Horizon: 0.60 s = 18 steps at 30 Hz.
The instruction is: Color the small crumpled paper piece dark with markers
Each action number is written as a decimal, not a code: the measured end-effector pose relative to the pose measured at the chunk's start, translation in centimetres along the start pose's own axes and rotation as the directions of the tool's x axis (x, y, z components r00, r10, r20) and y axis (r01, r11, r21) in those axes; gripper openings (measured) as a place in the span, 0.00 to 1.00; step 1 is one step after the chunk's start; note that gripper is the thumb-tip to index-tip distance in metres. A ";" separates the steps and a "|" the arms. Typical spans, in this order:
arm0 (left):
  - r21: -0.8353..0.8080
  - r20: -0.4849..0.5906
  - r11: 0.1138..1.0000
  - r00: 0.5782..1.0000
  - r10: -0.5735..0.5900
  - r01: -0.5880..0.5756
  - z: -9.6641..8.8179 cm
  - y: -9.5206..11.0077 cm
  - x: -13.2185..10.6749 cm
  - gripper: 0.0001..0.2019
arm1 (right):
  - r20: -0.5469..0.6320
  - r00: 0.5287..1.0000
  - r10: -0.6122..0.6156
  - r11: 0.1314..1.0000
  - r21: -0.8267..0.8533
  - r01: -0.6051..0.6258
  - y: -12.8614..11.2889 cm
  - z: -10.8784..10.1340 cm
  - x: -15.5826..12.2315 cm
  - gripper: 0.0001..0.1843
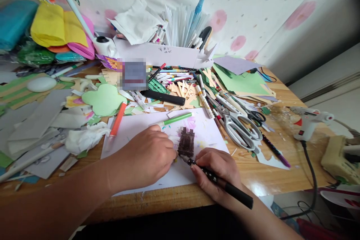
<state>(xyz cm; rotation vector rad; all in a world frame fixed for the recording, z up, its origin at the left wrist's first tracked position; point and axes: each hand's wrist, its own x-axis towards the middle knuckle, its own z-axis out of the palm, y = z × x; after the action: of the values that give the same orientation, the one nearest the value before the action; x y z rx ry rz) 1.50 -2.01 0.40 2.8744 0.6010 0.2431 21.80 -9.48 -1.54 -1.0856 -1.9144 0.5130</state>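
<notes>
My right hand point(218, 168) is closed around a black marker point(225, 182) with white specks on its barrel. The marker's tip rests at the lower edge of a small dark brown coloured shape point(186, 142) with notches along its top. That shape is on a white sheet of paper point(135, 168) marked with faint pink and yellow stains. Beside it on the left, my left hand point(153, 152) is closed, its fingertips near the shape's lower left corner; whatever they pinch is hidden. A green marker point(177, 119) and an orange marker point(118, 120) lie on the sheet.
Grey-handled scissors point(242, 127) lie among markers to the right. Further right are a hot glue gun point(312, 120) with its cord and a power strip point(339, 159). Paper scraps and a green cutout point(102, 99) cover the left. A white box point(160, 54) stands behind.
</notes>
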 end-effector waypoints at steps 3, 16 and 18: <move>0.002 -0.003 1.000 1.000 0.002 -0.002 0.0 0.0 0.0 0.10 | -0.018 1.000 -0.005 1.000 -0.007 0.005 -0.1 0.0 0.0 0.09; -0.026 -0.027 1.000 1.000 0.000 0.000 0.3 0.2 -0.1 0.09 | -0.059 0.998 0.013 1.000 -0.027 -0.015 0.0 -0.3 -0.2 0.08; -0.020 -0.024 1.000 1.000 0.003 -0.003 0.3 0.2 -0.1 0.09 | -0.057 0.998 0.027 0.999 -0.029 -0.029 0.0 -0.3 -0.2 0.08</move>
<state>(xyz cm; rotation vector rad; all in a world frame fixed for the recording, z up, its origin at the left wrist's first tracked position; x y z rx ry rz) 1.59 -2.28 0.10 2.8576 0.5956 0.2831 22.10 -9.63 -1.49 -1.1357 -1.8651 0.4654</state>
